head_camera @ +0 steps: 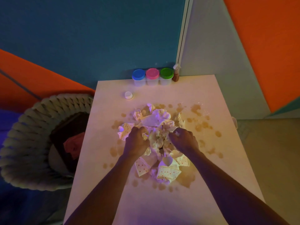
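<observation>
A heap of crumpled white tissues and dotted paper napkins [156, 125] lies in the middle of a white table [162, 205]. My left hand [137, 141] grips crumpled tissue on the heap's left side, fingers curled into it. On the heap's right side my right hand [183, 140] pinches another wad of tissue. Folded dotted napkins [168, 173] lie nearer to me, between my forearms. Brownish wet stains [186, 177] are scattered over the tabletop around the heap.
Three tubs with blue [138, 77], pink [152, 76] and green [166, 75] lids stand at the table's far edge beside a small brown spray bottle [176, 74]. A small white cap [128, 95] lies behind the heap. A chunky woven basket [40, 140] sits left of the table.
</observation>
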A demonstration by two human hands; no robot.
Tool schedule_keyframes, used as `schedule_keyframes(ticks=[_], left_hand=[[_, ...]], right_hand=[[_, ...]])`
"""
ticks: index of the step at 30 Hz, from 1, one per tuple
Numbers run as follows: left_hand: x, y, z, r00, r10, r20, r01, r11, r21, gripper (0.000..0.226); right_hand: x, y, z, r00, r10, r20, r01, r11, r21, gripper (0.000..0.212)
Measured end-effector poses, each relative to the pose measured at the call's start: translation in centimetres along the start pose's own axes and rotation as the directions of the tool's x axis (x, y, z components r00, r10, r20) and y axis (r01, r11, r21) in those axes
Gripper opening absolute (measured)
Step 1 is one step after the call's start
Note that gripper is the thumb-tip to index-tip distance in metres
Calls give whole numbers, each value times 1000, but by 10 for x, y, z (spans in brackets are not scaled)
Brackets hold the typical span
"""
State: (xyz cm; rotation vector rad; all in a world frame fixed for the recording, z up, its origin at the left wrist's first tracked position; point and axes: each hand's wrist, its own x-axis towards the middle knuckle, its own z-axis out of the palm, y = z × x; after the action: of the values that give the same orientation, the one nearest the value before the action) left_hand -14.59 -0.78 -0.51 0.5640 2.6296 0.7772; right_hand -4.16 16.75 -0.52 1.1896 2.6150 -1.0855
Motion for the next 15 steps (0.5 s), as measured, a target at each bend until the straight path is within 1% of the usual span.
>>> schedule_keyframes(ticks=[3, 4, 7, 10, 11, 13, 15], left_hand=[[-1, -2, 1, 997, 59, 50, -62, 996, 67, 41], [-2, -1, 2, 996, 66, 68, -72, 992, 102, 41], [-7, 0, 7, 995, 53, 85, -67, 984, 167, 38], [-11, 3, 14, 991, 36, 130, -68, 966, 251, 52], [-12, 4, 17, 989, 32, 147, -72, 958, 278, 54], [-14, 5, 21, 985, 14, 170, -71, 941, 330, 53], [-17, 4, 25, 985, 4, 174, -72, 919, 388, 46]], right_hand=[[5, -5, -8, 998, 57, -40, -54, 995, 87, 53], [8, -5, -10, 996, 63, -63, -57, 994, 90, 56], [17, -4, -9, 995, 37, -97, -35, 999, 21, 50], [23, -2, -4, 996, 8, -85, -13, 998, -62, 63], [24, -2, -1, 997, 3, -75, -9, 997, -76, 64], [27, -1, 4, 999, -9, -54, 5, 996, -88, 60], [30, -2, 7, 999, -6, -34, 2, 995, -100, 52]])
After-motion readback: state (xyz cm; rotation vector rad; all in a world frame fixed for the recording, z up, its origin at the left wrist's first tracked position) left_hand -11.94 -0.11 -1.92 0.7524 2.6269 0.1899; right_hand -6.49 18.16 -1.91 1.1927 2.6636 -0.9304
